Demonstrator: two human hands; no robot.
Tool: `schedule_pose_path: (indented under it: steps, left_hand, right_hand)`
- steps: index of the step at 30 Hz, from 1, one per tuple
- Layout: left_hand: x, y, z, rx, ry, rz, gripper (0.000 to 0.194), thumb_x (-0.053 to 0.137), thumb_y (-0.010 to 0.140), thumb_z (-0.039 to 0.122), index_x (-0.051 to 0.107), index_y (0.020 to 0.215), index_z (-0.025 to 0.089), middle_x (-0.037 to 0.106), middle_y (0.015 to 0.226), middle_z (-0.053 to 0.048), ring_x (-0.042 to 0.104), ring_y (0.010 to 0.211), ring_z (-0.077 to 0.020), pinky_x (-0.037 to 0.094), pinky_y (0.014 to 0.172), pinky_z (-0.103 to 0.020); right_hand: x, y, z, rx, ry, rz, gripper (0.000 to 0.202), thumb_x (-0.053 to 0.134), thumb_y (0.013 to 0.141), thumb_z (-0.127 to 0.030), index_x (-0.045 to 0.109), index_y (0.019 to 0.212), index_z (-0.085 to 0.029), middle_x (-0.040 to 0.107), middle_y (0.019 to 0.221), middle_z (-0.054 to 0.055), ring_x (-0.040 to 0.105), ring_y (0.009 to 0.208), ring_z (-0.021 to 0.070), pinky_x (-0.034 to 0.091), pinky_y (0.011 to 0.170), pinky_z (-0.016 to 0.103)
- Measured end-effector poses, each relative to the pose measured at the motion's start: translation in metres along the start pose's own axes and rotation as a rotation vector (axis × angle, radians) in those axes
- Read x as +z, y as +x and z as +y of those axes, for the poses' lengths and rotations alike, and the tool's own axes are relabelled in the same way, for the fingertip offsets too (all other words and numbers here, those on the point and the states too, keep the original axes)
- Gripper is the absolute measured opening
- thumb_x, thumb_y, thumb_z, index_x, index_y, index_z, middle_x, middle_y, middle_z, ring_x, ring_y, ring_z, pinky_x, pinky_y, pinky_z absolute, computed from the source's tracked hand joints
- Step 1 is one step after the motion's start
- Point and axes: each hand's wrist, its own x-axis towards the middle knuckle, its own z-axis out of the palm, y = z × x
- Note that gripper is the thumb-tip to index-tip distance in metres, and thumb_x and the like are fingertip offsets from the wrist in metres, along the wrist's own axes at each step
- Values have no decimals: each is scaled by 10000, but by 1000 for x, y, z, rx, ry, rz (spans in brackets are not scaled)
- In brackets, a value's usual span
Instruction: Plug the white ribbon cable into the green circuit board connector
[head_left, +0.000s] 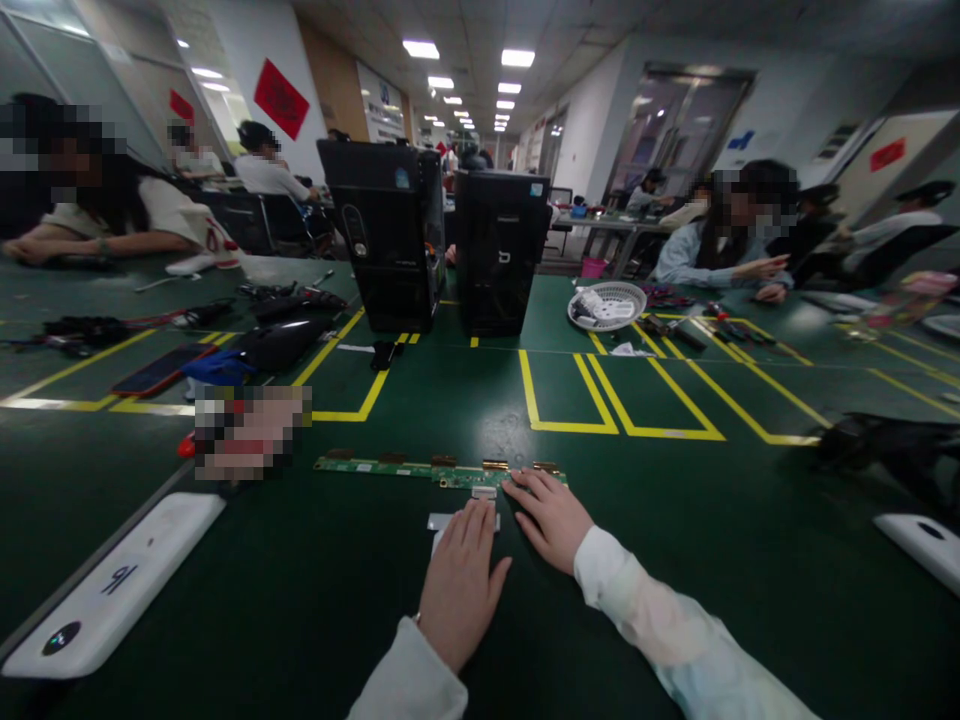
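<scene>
A long green circuit board [454, 477] lies crosswise on a dark green desk [637, 510], just beyond the left grip [461, 580] and reaching under the right grip's [551, 515] fingertips. The right grip is open, fingers spread on the board's right end, probably to steady it. The left lies flat, thumb apart, grasping nothing visible, over a pale strip [441, 521], perhaps keeping it aligned with the board.
</scene>
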Motion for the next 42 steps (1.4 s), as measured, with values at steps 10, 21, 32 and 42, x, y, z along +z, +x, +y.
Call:
schedule_pose_path:
  steps: [10,21,32,42]
  left_hand:
    - [2,-2,-2,4,-16,3,526,474,898,354,438,1356,98,495,1400,-154,451,1297,-275,436,1038,-451]
    - [-9,3,-14,91,-52,-89,541,467,899,349,401,1375,101,465,1425,-153,402,1330,-274,386,1077,-460]
    - [-21,7,-22,126,-84,-172,539,438,911,367,392,1387,117,439,1448,-140,391,1340,-264,378,1081,-460]
    - [-11,7,-16,102,-71,-78,549,447,907,399,425,1358,87,482,1410,-160,418,1321,-273,352,1098,-472]
  right_hand:
    - [1,-2,1,-4,7,12,444,454,891,-241,514,1325,-166,525,1328,116,410,1253,270,384,1050,481]
    - [6,-4,7,-38,64,5,463,432,893,-205,489,1351,-169,501,1361,117,361,1297,260,353,1078,496]
    - [3,-4,8,-34,76,-30,475,436,891,-201,475,1363,-171,474,1390,112,331,1320,254,331,1097,489]
    - [2,-3,6,-35,50,-33,479,431,884,-194,482,1358,-152,480,1382,115,345,1305,264,321,1099,497]
